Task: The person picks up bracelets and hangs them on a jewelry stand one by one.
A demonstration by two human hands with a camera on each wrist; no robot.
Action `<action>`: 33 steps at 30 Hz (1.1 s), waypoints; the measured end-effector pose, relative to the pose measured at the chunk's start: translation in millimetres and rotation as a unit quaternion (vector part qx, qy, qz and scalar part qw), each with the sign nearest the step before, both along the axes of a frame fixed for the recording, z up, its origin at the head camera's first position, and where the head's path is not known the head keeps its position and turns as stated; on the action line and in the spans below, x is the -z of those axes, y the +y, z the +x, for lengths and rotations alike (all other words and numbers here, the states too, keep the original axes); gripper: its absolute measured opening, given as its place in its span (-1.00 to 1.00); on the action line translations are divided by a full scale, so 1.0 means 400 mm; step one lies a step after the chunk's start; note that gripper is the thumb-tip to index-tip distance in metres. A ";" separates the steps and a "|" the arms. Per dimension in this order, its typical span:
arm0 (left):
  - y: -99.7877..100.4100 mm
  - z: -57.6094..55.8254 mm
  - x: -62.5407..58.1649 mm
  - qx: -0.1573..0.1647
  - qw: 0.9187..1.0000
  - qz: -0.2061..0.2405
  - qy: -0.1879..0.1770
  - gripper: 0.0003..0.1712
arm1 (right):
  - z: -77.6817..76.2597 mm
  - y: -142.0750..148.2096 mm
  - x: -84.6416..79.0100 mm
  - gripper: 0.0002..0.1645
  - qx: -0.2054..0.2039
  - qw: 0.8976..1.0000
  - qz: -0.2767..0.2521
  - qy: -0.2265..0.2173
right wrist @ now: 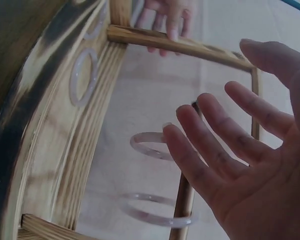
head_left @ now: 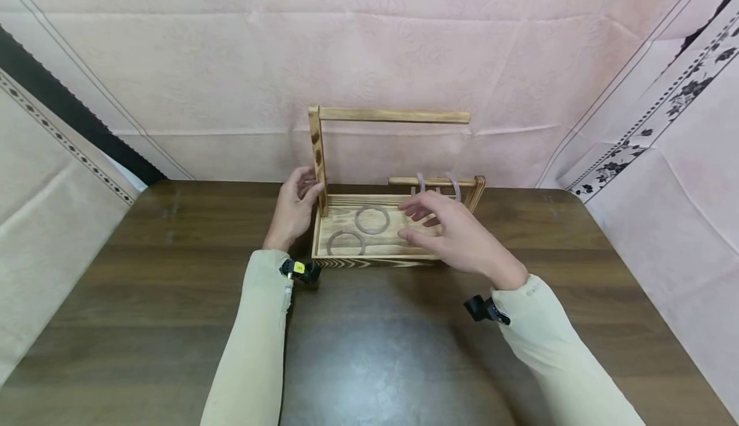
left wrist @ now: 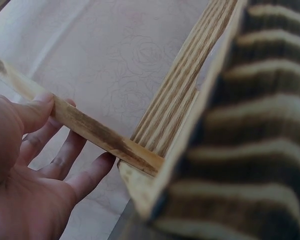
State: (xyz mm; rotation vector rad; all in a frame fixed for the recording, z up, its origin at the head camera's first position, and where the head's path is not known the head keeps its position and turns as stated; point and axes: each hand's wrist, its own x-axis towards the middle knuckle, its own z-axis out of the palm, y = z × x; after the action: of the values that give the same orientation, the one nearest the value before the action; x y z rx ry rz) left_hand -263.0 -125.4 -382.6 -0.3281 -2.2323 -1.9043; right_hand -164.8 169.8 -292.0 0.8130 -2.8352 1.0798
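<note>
A wooden display stand has a shallow tray (head_left: 375,262), an upright post (head_left: 318,150) with a high bar (head_left: 395,116), and a lower bar (head_left: 401,181) at the right. My left hand (head_left: 293,209) holds the post near its foot, thumb on one side and fingers behind. Two pale translucent bangles lie in the tray, a rear bangle (head_left: 372,233) and a front bangle (head_left: 345,231). On the lower bar hang two more, a left bangle (head_left: 421,183) and a right bangle (head_left: 455,187). Over the tray's right part hovers my right hand (head_left: 458,232), fingers spread, holding nothing.
The stand is at the back of a dark wooden table (head_left: 369,349), close to a pale pink cloth backdrop (head_left: 369,60). Patterned cloth (head_left: 664,124) hangs at the right side. A small camera is strapped to each wrist.
</note>
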 end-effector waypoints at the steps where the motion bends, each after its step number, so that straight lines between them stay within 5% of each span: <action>1: 0.001 0.002 -0.003 0.000 1.000 -0.001 -0.001 -0.55 | -0.003 -0.005 0.000 -0.51 -0.006 1.000 0.010 0.001; 10: 0.015 0.040 -0.061 -0.005 1.000 -0.020 -0.014 -0.55 | -0.045 -0.037 0.008 -0.50 -0.049 0.994 0.097 0.008; 21: 0.000 0.004 0.000 -0.003 1.000 -0.013 -0.007 -0.56 | -0.081 -0.095 0.037 -0.39 -0.099 0.979 0.176 -0.004; 33: 0.000 0.000 0.005 -0.012 1.000 -0.026 -0.003 -0.57 | -0.116 -0.151 0.053 -0.38 -0.098 0.966 0.238 -0.008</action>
State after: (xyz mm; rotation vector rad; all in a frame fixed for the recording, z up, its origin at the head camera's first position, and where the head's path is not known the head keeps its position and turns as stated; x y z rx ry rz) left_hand -262.8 -125.5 -384.6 -0.3024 -2.2817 -1.8407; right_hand -211.2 109.5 -313.1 1.1295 -3.1235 0.4020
